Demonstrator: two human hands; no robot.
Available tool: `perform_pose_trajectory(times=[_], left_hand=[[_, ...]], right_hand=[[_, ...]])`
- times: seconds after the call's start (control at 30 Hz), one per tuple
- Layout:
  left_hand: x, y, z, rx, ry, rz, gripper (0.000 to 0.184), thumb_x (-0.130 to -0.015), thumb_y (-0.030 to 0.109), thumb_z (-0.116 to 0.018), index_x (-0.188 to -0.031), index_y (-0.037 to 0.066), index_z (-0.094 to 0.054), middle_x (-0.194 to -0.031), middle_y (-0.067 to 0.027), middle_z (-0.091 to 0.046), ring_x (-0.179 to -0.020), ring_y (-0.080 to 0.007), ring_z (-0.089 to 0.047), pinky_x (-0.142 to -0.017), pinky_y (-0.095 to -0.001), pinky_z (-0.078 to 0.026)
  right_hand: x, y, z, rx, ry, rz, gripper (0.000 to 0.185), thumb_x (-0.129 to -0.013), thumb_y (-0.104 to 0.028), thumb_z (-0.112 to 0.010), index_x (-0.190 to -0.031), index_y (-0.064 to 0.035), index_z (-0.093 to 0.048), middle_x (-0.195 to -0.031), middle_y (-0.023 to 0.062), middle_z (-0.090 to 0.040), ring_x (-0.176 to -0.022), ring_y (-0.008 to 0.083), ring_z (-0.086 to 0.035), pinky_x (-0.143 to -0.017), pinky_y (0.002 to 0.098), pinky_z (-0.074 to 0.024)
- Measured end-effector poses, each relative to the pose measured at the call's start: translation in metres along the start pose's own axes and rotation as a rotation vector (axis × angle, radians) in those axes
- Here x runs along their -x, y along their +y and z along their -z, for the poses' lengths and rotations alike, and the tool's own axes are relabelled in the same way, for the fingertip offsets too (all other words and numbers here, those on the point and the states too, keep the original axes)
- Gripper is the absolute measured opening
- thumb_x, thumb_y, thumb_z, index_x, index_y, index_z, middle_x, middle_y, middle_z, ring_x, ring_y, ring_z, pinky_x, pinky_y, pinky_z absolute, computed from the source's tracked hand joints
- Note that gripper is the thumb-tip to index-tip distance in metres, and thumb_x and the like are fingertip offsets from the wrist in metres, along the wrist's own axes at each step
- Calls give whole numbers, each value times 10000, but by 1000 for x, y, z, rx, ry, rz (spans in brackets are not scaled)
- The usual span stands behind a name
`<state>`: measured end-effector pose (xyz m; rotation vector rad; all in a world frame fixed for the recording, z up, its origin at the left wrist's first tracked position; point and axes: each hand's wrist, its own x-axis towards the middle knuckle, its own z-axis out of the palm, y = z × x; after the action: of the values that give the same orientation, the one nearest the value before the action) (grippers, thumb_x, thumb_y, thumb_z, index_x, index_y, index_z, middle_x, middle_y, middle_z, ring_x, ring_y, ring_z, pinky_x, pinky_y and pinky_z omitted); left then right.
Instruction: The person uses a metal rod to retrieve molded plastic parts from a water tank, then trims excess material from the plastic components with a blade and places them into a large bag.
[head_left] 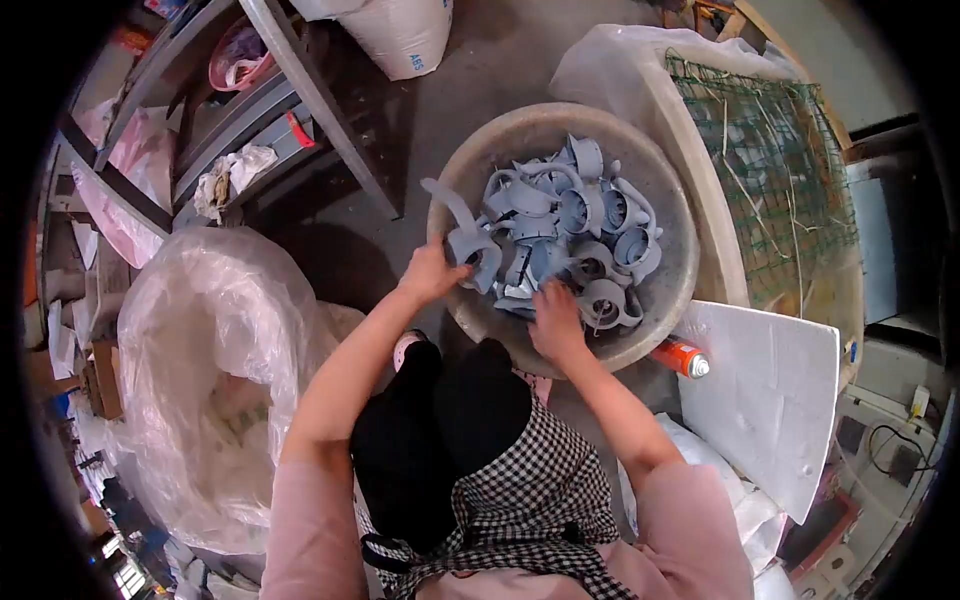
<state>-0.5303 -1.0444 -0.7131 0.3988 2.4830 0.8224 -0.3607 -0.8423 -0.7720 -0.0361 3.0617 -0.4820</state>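
A wide round basin (673,300) holds a pile of grey-blue plastic parts (580,210) with rings and curved handles. At the basin's left rim, my left hand (432,274) is closed on one grey part (474,243), whose long arm points up and left over the rim. Inside the basin, at the near side of the pile, my right hand (556,315) touches the parts with its fingers bent. Its fingertips are blurred among the parts, so what they hold cannot be made out.
A clear plastic-lined container (215,330) stands left, beneath a metal rack (320,110). Right are a tub with green netting (770,180), a white board (765,390) and an orange spray can (680,357). A white sack (400,35) stands beyond the basin.
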Motion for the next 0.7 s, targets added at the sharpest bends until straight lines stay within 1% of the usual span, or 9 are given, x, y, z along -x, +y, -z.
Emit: perform_pose_trajectory(times=[0.1, 0.23, 0.3, 0.33, 0.43, 0.53, 0.57, 0.63, 0.7], left_hand=[[14, 21, 30, 39, -27, 103, 656, -675, 286, -708, -1164, -58, -439, -945, -267, -607, -900, -395, -598, -771, -402, -473], [29, 7, 41, -3, 31, 33, 655, -671, 274, -712, -1167, -55, -437, -937, -258, -613, -868, -374, -613, -754, -389, -478], [36, 4, 47, 67, 12, 67, 643, -668, 238, -717, -1163, -59, -434, -914, -250, -616, -832, -345, -624, -740, -373, -483], [38, 6, 51, 70, 10, 76, 643, -668, 238, -717, -1163, -59, -434, -914, -250, -616, -832, -345, -624, -740, -373, -483], [40, 7, 54, 171, -8, 159, 563, -665, 188, -695, -1105, -71, -457, -957, -286, -589, -927, -385, -595, -799, -410, -467], [37, 1, 47, 174, 11, 98, 602, -670, 182, -711, -1151, -60, -442, -901, -249, -609, -813, -312, -632, -727, -354, -486], [36, 3, 47, 150, 9, 107, 588, -673, 183, -708, -1138, -64, -445, -902, -254, -606, -817, -319, -631, -729, -360, -486], [32, 7, 45, 126, 6, 113, 575, -677, 185, -705, -1125, -67, -449, -903, -260, -603, -821, -326, -630, -732, -366, -486], [28, 10, 40, 72, -45, 127, 609, -684, 217, -685, -1145, -80, -421, -1006, -290, -581, -950, -411, -576, -815, -425, -468]], right_hand=[[-56, -9, -31, 158, -24, 363, 345, -777, -148, -507, -1081, 4, -566, -1196, 182, -485, -1238, 346, -348, -1034, 532, -227], [-128, -12, -99, 322, -72, 496, 331, -815, -187, -484, -1091, -38, -588, -1182, 137, -507, -1243, 322, -351, -1035, 511, -237], [-154, -18, -111, 427, -385, 541, 346, -843, -239, -477, -1129, -82, -592, -1194, 106, -511, -1248, 298, -352, -1030, 522, -231], [-165, -19, -113, 541, -558, 584, 516, -807, -358, -481, -1258, -106, -486, -1264, 134, -466, -1253, 325, -327, -1051, 510, -196], [-175, -31, -96, 692, -726, 603, 404, -852, -340, -481, -1181, -126, -578, -1261, 70, -464, -1247, 281, -351, -994, 505, -253], [-181, -53, -63, 887, -924, 547, 459, -857, -385, -474, -1251, -153, -522, -1332, 40, -405, -1257, 279, -342, -980, 487, -264], [-178, -49, -84, 889, -926, 553, 459, -857, -385, -474, -1251, -153, -522, -1332, 40, -405, -1257, 279, -342, -980, 487, -264], [-167, -35, -142, 956, -540, 339, 517, -874, -440, -448, -1312, -166, -445, -1348, 25, -406, -1247, 272, -362, -961, 547, -277], [-157, -14, -165, 968, -499, 445, 528, -877, -442, -450, -1324, -163, -420, -1330, 39, -427, -1225, 285, -382, -951, 568, -288]])
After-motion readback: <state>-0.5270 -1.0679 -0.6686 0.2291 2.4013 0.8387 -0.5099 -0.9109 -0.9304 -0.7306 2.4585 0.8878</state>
